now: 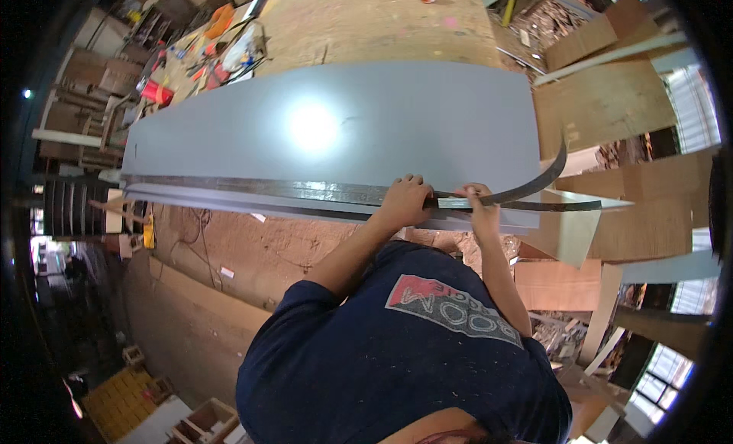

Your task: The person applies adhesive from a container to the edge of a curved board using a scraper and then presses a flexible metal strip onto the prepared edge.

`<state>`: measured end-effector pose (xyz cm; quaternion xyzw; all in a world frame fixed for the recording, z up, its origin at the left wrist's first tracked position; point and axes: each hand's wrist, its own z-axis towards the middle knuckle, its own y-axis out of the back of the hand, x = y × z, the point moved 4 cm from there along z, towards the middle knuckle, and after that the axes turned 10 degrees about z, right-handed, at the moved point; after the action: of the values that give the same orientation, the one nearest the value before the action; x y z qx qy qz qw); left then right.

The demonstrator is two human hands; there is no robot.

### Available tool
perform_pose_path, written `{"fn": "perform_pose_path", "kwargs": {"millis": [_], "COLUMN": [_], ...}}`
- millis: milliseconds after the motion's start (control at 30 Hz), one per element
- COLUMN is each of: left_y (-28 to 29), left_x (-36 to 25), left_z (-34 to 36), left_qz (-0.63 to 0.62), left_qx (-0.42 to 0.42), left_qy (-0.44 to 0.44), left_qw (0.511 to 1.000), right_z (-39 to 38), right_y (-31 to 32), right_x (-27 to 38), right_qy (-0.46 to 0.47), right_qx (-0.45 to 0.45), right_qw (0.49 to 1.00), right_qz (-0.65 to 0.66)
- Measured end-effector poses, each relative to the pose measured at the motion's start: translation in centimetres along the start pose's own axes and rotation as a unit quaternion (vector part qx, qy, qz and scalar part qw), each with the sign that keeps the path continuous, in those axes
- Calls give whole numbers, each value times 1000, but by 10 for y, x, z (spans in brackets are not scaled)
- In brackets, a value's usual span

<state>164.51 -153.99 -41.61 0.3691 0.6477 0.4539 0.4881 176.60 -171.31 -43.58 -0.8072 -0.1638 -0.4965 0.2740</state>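
A long grey panel (427,116) lies on the work table in front of me. Along its near edge runs a long dark strip (305,190), glossy in places. My left hand (407,202) is over this strip, its fingers curled down around it. Just to its right, my right hand (482,205) pinches the strip between thumb and fingers. Past the right hand, one loose end (551,174) curves away and up beyond the panel's right edge, while a second dark end (569,206) sticks out nearly straight. What lies under my left palm is hidden.
At the far left of the plywood table (366,24) are scattered tools, a red can-like object (156,92) and an orange item (220,21). Cardboard sheets (611,100) and scraps crowd the right. Cables (200,234) trail on the floor below the panel.
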Motion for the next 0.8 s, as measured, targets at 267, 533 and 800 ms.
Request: {"fn": "perform_pose_path", "kwargs": {"millis": [267, 533, 800], "left_y": [11, 37, 59], "left_x": [45, 136, 202], "left_z": [-19, -51, -84], "left_qz": [21, 89, 91], "left_qx": [26, 40, 68], "left_qy": [84, 141, 216], "left_qw": [996, 985, 970], "right_z": [-2, 12, 14], "right_y": [-4, 66, 87], "right_x": [13, 44, 52], "right_qy": [43, 37, 52], "right_qx": [-85, -127, -150], "right_qw": [995, 991, 987], "right_qz": [22, 15, 35]}}
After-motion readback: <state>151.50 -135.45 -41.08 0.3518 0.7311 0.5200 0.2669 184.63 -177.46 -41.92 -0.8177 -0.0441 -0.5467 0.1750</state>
